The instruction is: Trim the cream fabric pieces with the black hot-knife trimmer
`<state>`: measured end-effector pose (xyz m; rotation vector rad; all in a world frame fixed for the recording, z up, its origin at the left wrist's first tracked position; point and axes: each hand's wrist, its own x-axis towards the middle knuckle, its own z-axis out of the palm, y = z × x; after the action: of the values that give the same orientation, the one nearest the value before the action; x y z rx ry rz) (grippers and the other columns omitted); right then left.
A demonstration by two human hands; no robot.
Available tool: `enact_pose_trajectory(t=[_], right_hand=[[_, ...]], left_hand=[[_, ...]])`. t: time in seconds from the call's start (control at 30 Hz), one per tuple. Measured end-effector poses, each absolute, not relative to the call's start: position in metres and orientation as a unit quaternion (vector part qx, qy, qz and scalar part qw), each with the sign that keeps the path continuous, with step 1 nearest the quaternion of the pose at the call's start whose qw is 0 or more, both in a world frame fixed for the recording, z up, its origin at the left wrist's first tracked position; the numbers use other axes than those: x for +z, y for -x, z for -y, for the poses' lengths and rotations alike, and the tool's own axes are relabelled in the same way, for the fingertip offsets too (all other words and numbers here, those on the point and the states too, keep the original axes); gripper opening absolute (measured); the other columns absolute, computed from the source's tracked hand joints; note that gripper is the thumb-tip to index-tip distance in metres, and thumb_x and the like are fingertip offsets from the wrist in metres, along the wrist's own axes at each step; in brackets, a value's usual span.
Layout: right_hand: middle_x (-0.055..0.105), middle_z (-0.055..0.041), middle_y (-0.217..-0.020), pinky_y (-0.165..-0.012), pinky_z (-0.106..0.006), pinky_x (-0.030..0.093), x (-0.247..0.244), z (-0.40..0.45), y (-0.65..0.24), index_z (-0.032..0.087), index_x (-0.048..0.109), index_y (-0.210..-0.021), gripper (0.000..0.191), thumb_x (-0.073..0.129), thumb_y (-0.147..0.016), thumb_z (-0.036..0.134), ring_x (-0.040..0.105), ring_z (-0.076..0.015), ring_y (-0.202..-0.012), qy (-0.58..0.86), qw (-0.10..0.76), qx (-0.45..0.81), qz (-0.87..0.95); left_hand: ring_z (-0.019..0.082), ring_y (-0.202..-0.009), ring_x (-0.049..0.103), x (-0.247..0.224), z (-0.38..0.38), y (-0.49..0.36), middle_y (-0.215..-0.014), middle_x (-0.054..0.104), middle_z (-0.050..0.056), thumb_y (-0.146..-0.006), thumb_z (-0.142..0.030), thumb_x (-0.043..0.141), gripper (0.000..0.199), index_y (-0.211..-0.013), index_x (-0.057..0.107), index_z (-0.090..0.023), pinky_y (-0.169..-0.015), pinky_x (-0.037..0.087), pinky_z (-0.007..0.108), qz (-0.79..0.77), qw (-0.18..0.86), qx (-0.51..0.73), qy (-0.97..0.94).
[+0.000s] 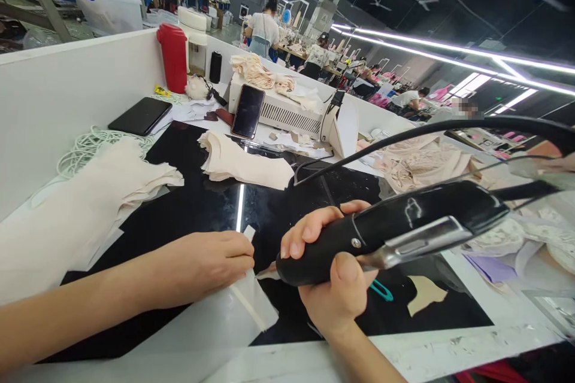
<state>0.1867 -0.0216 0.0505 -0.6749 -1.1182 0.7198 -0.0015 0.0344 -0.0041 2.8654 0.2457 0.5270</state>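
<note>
My right hand [332,287] is wrapped round a black corded glue gun [404,215] with a long metal lever. Its tapered tip points left, down near a pale sheet [215,329] on the shiny black work surface [179,215]. My left hand [215,260] is closed, fingers pinched together on a narrow white strip [250,232] whose end sticks out above them. A lighter band runs across the sheet below that hand; whether it belongs to the strip I cannot tell. The gun's tip lies just right of my left fingertips.
Cream fabric pieces [245,161] are stacked behind my hands, and a larger pile [81,203] lies left. A phone [248,111] leans on a white vented box [287,116]. Right are a beige cutout [424,295] and a teal loop [381,291]. The black cable [404,130] arches overhead.
</note>
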Motion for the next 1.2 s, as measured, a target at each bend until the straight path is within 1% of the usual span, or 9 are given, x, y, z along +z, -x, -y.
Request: enact_pose_trajectory(t=[0.1,0.23,0.3,0.4,0.63,0.8,0.97,1.13,1.2], right_hand=[[0.061,0.0068,-0.080,-0.049,-0.029,0.055,0.052,0.022,-0.188,0.030,0.051,-0.116,0.038,0.075,-0.089,0.042,0.061,-0.0125,-0.055,0.306,0.736,0.326,0.507],[0.060,0.0069,-0.081,-0.049,-0.028,0.053,0.052,0.023,-0.188,0.030,0.050,-0.116,0.038,0.075,-0.090,0.044,0.062,-0.0126,-0.055,0.307,0.732,0.332,0.510],[0.060,0.0069,-0.080,-0.048,-0.028,0.053,0.053,0.024,-0.188,0.031,0.052,-0.115,0.037,0.076,-0.090,0.044,0.061,-0.0124,-0.055,0.306,0.730,0.332,0.513],[0.061,0.0070,-0.080,-0.049,-0.027,0.054,0.054,0.025,-0.188,0.030,0.055,-0.115,0.037,0.077,-0.089,0.044,0.061,-0.0117,-0.055,0.302,0.729,0.342,0.511],[0.063,0.0074,-0.078,-0.050,-0.028,0.057,0.060,0.022,-0.186,0.030,0.055,-0.111,0.038,0.079,-0.085,0.044,0.061,-0.0123,-0.055,0.312,0.736,0.344,0.493],[0.063,0.0071,-0.078,-0.051,-0.027,0.056,0.058,0.016,-0.180,0.029,0.058,-0.112,0.034,0.078,-0.087,0.041,0.060,-0.0113,-0.055,0.299,0.744,0.342,0.491],[0.063,0.0066,-0.080,-0.054,-0.026,0.058,0.055,0.015,-0.177,0.029,0.061,-0.113,0.024,0.073,-0.093,0.035,0.062,-0.0106,-0.057,0.292,0.733,0.345,0.509],[0.064,0.0068,-0.078,-0.052,-0.024,0.056,0.056,0.009,-0.175,0.029,0.060,-0.112,0.031,0.078,-0.089,0.039,0.060,-0.0106,-0.056,0.279,0.755,0.344,0.483],[0.064,0.0067,-0.079,-0.053,-0.024,0.057,0.055,0.007,-0.174,0.029,0.061,-0.112,0.030,0.078,-0.089,0.039,0.061,-0.0102,-0.057,0.273,0.753,0.346,0.489]], left_hand=[[0.019,-0.104,0.066,-0.005,-0.034,0.010,-0.107,0.071,0.005,-0.102,-0.006,0.059,0.015,-0.104,0.068,-0.018,-0.094,0.055,0.028,-0.096,0.137,0.180,-0.969],[0.020,-0.105,0.066,-0.003,-0.030,0.020,-0.112,0.069,0.006,-0.106,-0.011,0.054,0.016,-0.113,0.066,-0.017,-0.092,0.054,0.029,-0.107,0.171,0.170,-0.965],[0.020,-0.105,0.066,-0.003,-0.028,0.023,-0.115,0.068,0.007,-0.109,-0.014,0.050,0.018,-0.117,0.065,-0.017,-0.096,0.054,0.031,-0.112,0.175,0.171,-0.963],[0.021,-0.105,0.067,-0.005,-0.024,0.024,-0.115,0.068,0.008,-0.108,-0.014,0.050,0.020,-0.122,0.065,-0.018,-0.102,0.054,0.033,-0.115,0.164,0.191,-0.961],[0.021,-0.102,0.068,-0.006,-0.023,0.022,-0.112,0.069,0.008,-0.104,-0.009,0.054,0.023,-0.122,0.066,-0.018,-0.107,0.054,0.033,-0.109,0.158,0.216,-0.957],[0.023,-0.105,0.067,-0.007,-0.022,0.021,-0.114,0.069,0.009,-0.102,-0.004,0.052,0.029,-0.123,0.066,-0.017,-0.099,0.056,0.032,-0.113,0.165,0.213,-0.956],[0.024,-0.106,0.066,-0.009,-0.022,0.022,-0.118,0.069,0.009,-0.104,-0.005,0.049,0.030,-0.124,0.066,-0.018,-0.094,0.056,0.032,-0.115,0.170,0.203,-0.957],[0.023,-0.106,0.068,-0.007,-0.022,0.021,-0.116,0.070,0.009,-0.103,-0.005,0.050,0.029,-0.123,0.067,-0.019,-0.097,0.055,0.030,-0.118,0.167,0.216,-0.955],[0.023,-0.106,0.068,-0.007,-0.021,0.021,-0.115,0.070,0.009,-0.103,-0.005,0.050,0.029,-0.122,0.067,-0.019,-0.096,0.056,0.030,-0.121,0.167,0.215,-0.954]])
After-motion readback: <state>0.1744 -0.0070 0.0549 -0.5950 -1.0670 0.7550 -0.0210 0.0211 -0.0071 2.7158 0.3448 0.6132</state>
